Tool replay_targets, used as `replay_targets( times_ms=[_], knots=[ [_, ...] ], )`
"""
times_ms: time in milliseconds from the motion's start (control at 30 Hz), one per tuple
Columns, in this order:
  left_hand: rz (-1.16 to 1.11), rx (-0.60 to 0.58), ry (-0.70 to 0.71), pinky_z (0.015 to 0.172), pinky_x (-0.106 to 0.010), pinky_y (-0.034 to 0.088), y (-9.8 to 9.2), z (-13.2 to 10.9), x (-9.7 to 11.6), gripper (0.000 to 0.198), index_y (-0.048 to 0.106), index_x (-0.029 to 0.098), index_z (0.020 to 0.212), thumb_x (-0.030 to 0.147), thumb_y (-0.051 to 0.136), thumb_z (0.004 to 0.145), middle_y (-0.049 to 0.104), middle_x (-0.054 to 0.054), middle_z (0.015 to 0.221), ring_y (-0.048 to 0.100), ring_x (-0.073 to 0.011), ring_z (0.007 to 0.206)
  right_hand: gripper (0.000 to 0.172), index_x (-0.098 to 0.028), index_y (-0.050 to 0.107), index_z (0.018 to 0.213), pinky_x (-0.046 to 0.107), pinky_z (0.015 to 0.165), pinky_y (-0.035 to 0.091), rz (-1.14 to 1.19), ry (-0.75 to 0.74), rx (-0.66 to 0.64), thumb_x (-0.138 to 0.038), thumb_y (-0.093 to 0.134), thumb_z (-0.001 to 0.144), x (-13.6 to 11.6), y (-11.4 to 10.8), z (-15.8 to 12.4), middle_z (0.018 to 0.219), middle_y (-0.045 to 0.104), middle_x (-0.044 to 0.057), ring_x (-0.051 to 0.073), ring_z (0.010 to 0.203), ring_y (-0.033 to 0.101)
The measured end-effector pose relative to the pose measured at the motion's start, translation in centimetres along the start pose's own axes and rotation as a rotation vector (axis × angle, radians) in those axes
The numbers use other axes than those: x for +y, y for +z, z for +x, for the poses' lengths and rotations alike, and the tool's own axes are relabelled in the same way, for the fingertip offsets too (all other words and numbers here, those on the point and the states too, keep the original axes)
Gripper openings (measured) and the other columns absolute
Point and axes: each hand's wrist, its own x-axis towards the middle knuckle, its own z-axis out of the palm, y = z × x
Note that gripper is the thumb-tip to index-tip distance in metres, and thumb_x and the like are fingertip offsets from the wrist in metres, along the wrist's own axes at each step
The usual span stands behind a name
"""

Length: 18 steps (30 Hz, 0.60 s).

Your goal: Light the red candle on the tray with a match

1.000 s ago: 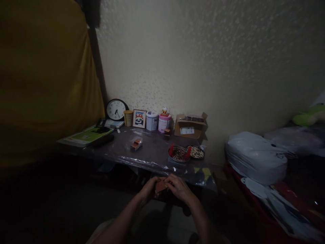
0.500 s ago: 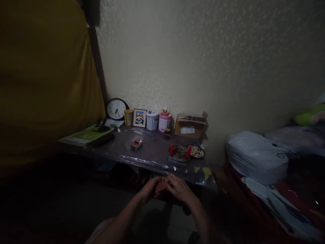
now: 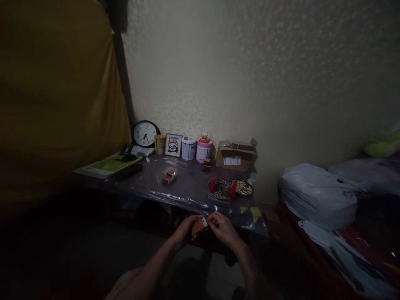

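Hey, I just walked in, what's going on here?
A person's left hand is holding a small reddish box, with a pale patch showing at one end. The right hand is right beside that end; it's too dim to tell if it touches. Another small box lies on the table.

Before the dark plastic-covered table (image 3: 187,188), a small reddish-brown rectangular box (image 3: 198,226) lies in the bare left hand (image 3: 183,231), left of the bare right hand (image 3: 224,229). On the table, two round dark-rimmed dishes (image 3: 220,198) lie right of a small reddish packet (image 3: 169,177), before a brown cardboard box (image 3: 245,161).
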Motion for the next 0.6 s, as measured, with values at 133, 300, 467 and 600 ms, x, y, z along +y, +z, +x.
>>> replay_targets(
  times_ms=[133,300,467,600],
  knots=[
    [-0.014,0.034,0.039,0.035,-0.018,0.026,0.17,-0.03,0.04,0.04,0.062,0.014,0.102,0.032,0.056,0.067,0.064,-0.001,0.061,0.044,-0.0078,0.036,0.02,-0.022,0.065,0.089,0.026,0.071,0.044,0.032,0.004,0.011,-0.014,0.049,0.08,0.29,0.14,0.04,0.085,0.06,0.001,0.015,0.077,0.058],
    [-0.059,0.044,0.072,0.034,-0.017,0.026,0.32,-0.14,0.12,0.037,0.062,0.013,0.102,0.03,0.054,0.07,0.064,-0.001,0.061,0.044,-0.0073,0.036,0.009,-0.021,0.065,0.071,0.026,0.066,0.042,0.295,0.177,0.172,-0.019,0.057,0.07,0.49,0.1,0.4,0.075,0.057,0.0,0.015,0.07,0.054],
    [-0.128,0.021,0.098,0.037,-0.017,0.032,0.52,-0.63,0.62,0.034,0.064,0.013,0.101,0.026,0.053,0.071,0.068,-0.005,0.075,0.052,-0.0081,0.044,0.017,-0.018,0.062,0.07,0.024,0.057,0.042,0.507,0.3,0.215,-0.036,0.061,0.069,0.57,-0.24,0.82,0.063,0.056,-0.003,0.013,0.058,0.052],
    [-0.188,0.003,0.127,0.041,-0.018,0.037,0.41,-0.51,0.87,0.036,0.065,0.013,0.102,0.024,0.053,0.07,0.069,-0.008,0.082,0.058,-0.0113,0.054,0.027,-0.018,0.062,0.068,0.024,0.055,0.043,0.632,0.36,0.223,-0.044,0.064,0.066,0.41,-0.39,0.98,0.059,0.056,-0.003,0.013,0.055,0.053]
  ],
)
